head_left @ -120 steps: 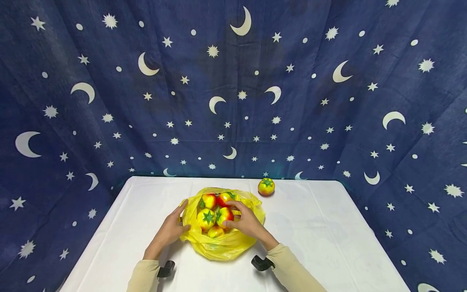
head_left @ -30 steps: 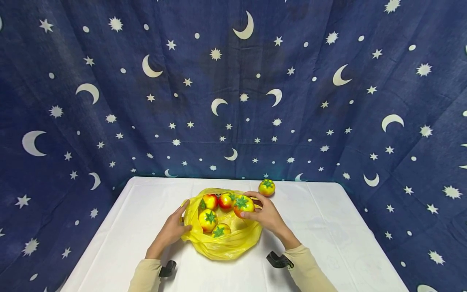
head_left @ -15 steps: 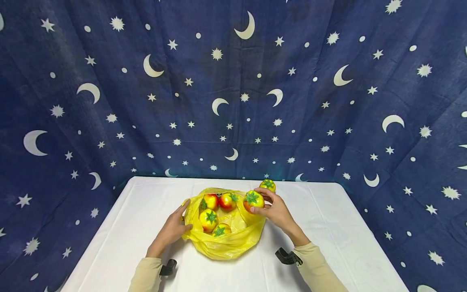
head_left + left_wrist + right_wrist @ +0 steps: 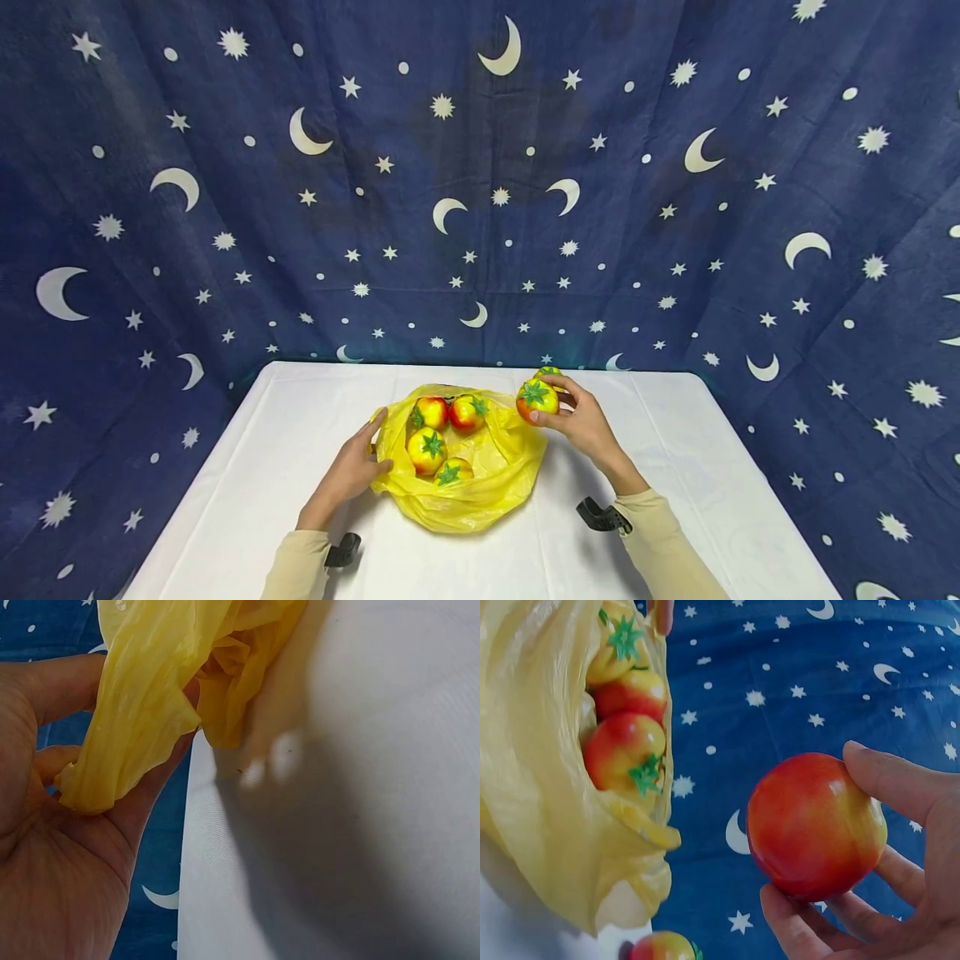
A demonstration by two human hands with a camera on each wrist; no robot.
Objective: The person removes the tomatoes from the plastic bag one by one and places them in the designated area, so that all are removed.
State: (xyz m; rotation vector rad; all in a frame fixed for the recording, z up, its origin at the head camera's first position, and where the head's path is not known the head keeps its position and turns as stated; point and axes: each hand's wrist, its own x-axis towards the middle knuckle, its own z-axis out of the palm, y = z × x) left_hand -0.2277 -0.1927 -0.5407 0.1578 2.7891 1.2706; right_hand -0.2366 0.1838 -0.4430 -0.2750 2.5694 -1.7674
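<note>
- A person's left hand [image 4: 348, 468] grips the gathered edge of a yellow plastic bag [image 4: 468, 507], its folds caught between thumb and fingers.
- The right hand [image 4: 588, 423] holds a red-and-yellow tomato [image 4: 536, 403] between thumb and fingertips, apart from the bag in the right wrist view.
- Four tomatoes [image 4: 427, 451] sit inside the bag, between the two hands and nearer the left.
- Just beyond the right hand, a lone tomato [image 4: 550, 370] shows in part behind the held one.
- Beneath both hands spreads a white tablecloth [image 4: 712, 483]; past them hangs a navy moon-and-star backdrop [image 4: 498, 212].
</note>
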